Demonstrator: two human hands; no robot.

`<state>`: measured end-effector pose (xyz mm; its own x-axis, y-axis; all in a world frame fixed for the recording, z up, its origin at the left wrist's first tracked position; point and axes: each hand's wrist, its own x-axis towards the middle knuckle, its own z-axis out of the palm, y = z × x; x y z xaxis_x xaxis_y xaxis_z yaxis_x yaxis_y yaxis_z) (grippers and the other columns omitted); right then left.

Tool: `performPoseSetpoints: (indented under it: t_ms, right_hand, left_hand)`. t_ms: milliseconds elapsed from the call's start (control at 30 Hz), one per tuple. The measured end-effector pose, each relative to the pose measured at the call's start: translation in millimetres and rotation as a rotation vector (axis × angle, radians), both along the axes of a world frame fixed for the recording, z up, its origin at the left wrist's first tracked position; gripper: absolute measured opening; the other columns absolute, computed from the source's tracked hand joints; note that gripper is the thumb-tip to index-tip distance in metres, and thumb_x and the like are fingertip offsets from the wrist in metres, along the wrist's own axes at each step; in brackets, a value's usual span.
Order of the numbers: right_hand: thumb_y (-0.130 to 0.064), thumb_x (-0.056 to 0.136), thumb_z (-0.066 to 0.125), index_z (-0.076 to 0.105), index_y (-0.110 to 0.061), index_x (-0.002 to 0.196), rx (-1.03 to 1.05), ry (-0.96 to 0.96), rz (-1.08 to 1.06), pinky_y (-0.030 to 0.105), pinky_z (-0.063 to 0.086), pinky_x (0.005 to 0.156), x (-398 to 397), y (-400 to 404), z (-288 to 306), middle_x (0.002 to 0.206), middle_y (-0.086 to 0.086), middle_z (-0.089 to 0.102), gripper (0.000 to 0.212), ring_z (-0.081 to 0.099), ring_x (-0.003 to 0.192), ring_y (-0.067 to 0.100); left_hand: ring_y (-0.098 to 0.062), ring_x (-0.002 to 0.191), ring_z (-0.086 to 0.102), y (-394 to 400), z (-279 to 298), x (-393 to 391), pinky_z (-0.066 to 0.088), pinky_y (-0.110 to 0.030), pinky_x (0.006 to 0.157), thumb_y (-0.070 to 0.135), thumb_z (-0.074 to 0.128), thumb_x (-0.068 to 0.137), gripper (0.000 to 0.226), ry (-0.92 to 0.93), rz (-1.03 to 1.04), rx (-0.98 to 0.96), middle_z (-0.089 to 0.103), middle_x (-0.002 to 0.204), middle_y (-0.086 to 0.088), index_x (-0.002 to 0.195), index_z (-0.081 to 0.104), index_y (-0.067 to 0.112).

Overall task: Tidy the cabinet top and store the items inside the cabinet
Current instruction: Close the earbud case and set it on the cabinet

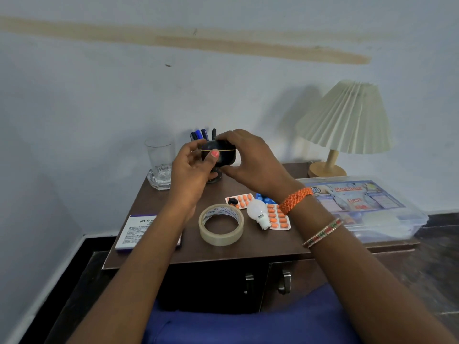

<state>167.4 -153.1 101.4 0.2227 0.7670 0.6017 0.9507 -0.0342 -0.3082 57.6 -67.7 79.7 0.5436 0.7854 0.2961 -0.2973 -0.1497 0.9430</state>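
Both hands hold a small round black case [223,155] with a thin gold seam, raised above the back of the brown cabinet top [173,249]. My left hand [191,170] grips its left side with the thumb on the seam. My right hand [248,160] grips it from above and the right. On the top lie a roll of clear tape [221,224], a white bulb [258,213], orange pill strips [279,217], a blue pill strip [264,198], a small black piece [232,201] and a white box [146,232].
A glass [160,155] stands on a glass ashtray at back left. Blue markers [200,134] stick up behind the hands. A lamp [344,120] and a clear first-aid box [360,207] occupy the right. Two cabinet door handles [284,281] face me below the top.
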Motion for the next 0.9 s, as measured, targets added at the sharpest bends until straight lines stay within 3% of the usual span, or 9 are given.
performPoseSetpoints:
  t_ms: [133, 333, 433, 567, 767, 900]
  right_hand:
    - [-0.012, 0.071, 0.072, 0.058, -0.012, 0.122, 0.057, 0.009, 0.088, 0.031, 0.051, 0.084, -15, -5, 1, 0.113, 0.005, 0.061, 0.053, 0.058, 0.101, 0.018]
    - [-0.006, 0.081, 0.065, 0.067, -0.016, 0.106, 0.243, 0.561, 0.14, 0.032, 0.055, 0.088, -23, -10, 5, 0.104, -0.004, 0.069, 0.027, 0.065, 0.098, 0.012]
    - [-0.007, 0.083, 0.066, 0.068, -0.015, 0.102, 0.3, 0.619, 0.141, 0.029, 0.056, 0.086, -21, -9, 7, 0.099, -0.003, 0.07, 0.021, 0.068, 0.093, 0.013]
    - [-0.004, 0.083, 0.067, 0.065, -0.014, 0.104, 0.25, 0.676, 0.177, 0.018, 0.055, 0.082, -19, -10, 6, 0.096, -0.007, 0.068, 0.024, 0.067, 0.089, 0.009]
    - [-0.01, 0.085, 0.068, 0.056, -0.015, 0.118, 0.189, 0.975, 0.218, 0.041, 0.057, 0.087, -11, -12, 5, 0.098, 0.013, 0.071, 0.036, 0.069, 0.095, 0.025]
    - [-0.022, 0.088, 0.066, 0.057, -0.01, 0.117, 0.25, 1.025, 0.132, 0.036, 0.06, 0.076, -9, -12, 4, 0.088, 0.013, 0.072, 0.033, 0.069, 0.08, 0.018]
  left_hand:
    - [-0.015, 0.097, 0.067, -10, -1, -18, 0.057, -0.021, 0.071, 0.004, 0.061, 0.088, 0.024, -0.11, 0.039, -0.015, 0.065, 0.106, -0.006, 0.11, 0.057, 0.011]
    - [-0.016, 0.091, 0.069, -13, 1, -22, 0.056, -0.022, 0.069, 0.003, 0.063, 0.086, 0.024, -0.164, 0.034, -0.055, 0.068, 0.1, -0.004, 0.107, 0.057, 0.014]
    - [-0.02, 0.1, 0.067, -14, 1, -21, 0.057, -0.023, 0.073, 0.002, 0.063, 0.085, 0.032, -0.152, 0.017, -0.046, 0.065, 0.111, -0.01, 0.115, 0.054, 0.01]
    - [-0.009, 0.093, 0.068, -14, 1, -22, 0.057, -0.022, 0.071, -0.006, 0.062, 0.084, 0.042, -0.133, -0.006, -0.011, 0.065, 0.11, -0.005, 0.119, 0.049, 0.013]
    - [0.003, 0.086, 0.067, -12, 3, -26, 0.056, -0.02, 0.072, -0.006, 0.064, 0.081, 0.054, -0.045, 0.006, 0.069, 0.066, 0.097, 0.011, 0.122, 0.046, 0.024]
    - [0.004, 0.085, 0.067, -15, 3, -25, 0.056, -0.018, 0.069, -0.003, 0.067, 0.081, 0.058, 0.007, -0.01, 0.128, 0.066, 0.097, 0.01, 0.129, 0.044, 0.022]
